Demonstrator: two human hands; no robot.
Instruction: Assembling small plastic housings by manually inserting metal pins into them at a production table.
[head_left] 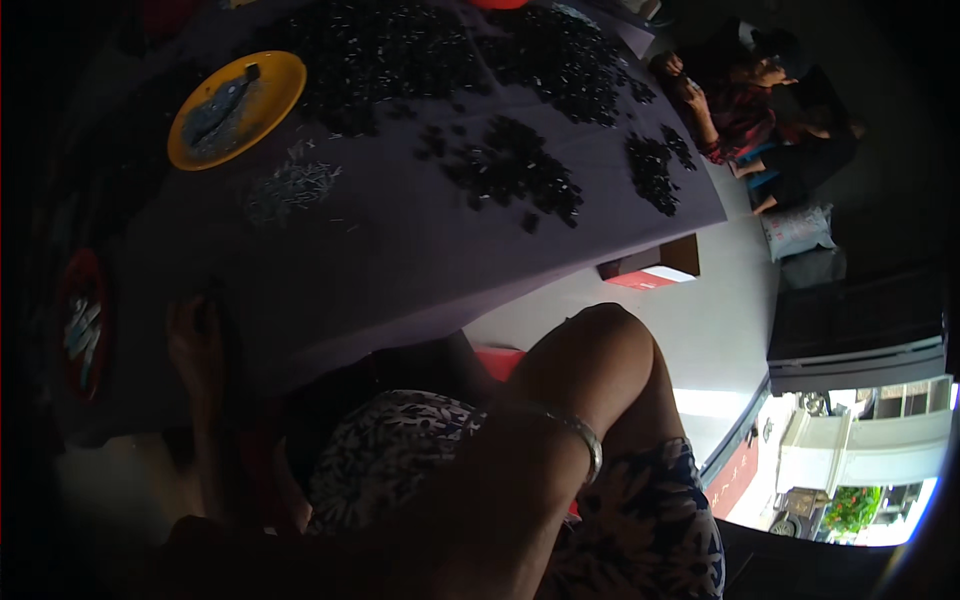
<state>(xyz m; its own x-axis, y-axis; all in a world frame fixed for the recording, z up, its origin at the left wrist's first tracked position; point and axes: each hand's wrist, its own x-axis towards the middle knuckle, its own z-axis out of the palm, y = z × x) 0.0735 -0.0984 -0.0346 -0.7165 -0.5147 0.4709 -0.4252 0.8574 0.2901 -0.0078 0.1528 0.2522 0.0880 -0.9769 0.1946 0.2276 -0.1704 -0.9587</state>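
Note:
My left hand (195, 345) is at the near left of the purple-covered table (420, 240), in deep shade. Its fingers are curled in, with a small dark piece beside the fingertips; what they hold is not clear. My right hand (600, 355), large and close, bends downward above a silver bracelet (592, 440), near the floral fabric (650, 500) on my leg. Its fingers are too dark to make out. Left of my left hand sits a red dish (103, 330) with silvery pieces. Farther off, thin metal pieces (300, 190) lie in a loose heap.
A yellow plate (285, 75) holds grey bits and a dark object. Small black pieces (510, 170) cover much of the far table. An open carton (650, 270) is past the table's right edge. Beyond it, a person (740, 115) handles something small, near a pale sack (800, 232).

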